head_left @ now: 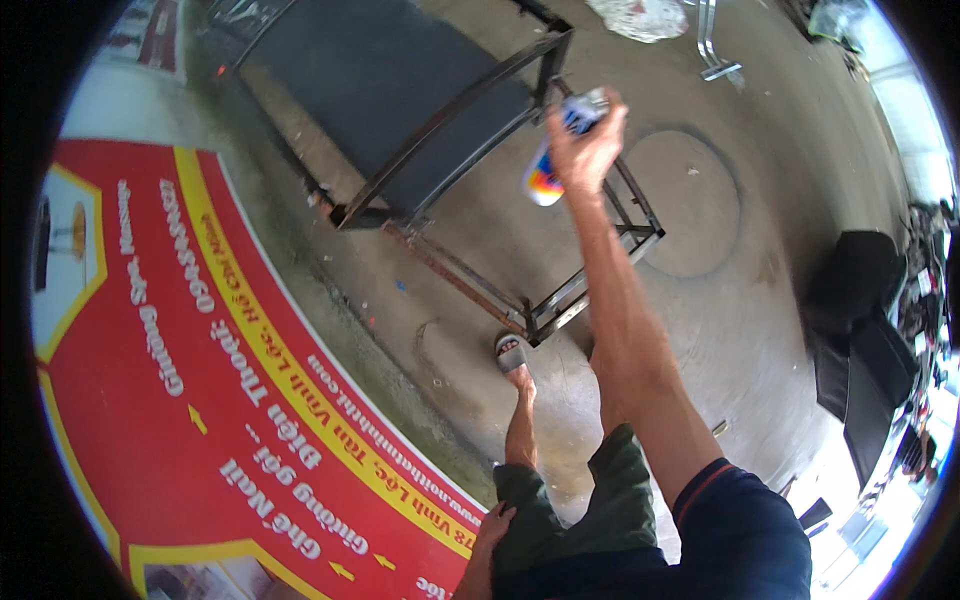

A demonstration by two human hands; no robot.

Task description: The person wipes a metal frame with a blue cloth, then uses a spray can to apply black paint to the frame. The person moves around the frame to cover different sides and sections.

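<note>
My right hand (588, 150) is wrapped round a spray can (543, 183), white and blue with a rainbow-coloured end. I hold it at arm's length, tilted, above a dark metal frame (455, 105). The frame carries a flat dark grey panel (385, 75) and stands on open legs of square tube, partly brown and rusty. Whether spray leaves the can does not show. Low at my left side, my left hand (493, 522) lies against my green shorts (535, 515), its fingers loosely extended with nothing visible in them.
A large red and yellow printed banner (200, 380) fills the left side. My sandalled foot (510, 352) is close to the frame's lower corner. Black padded furniture (860, 330) stands at the right, beside clutter. Far ahead, a bent chrome tube piece (712, 45) lies near a whitish patch (640, 15).
</note>
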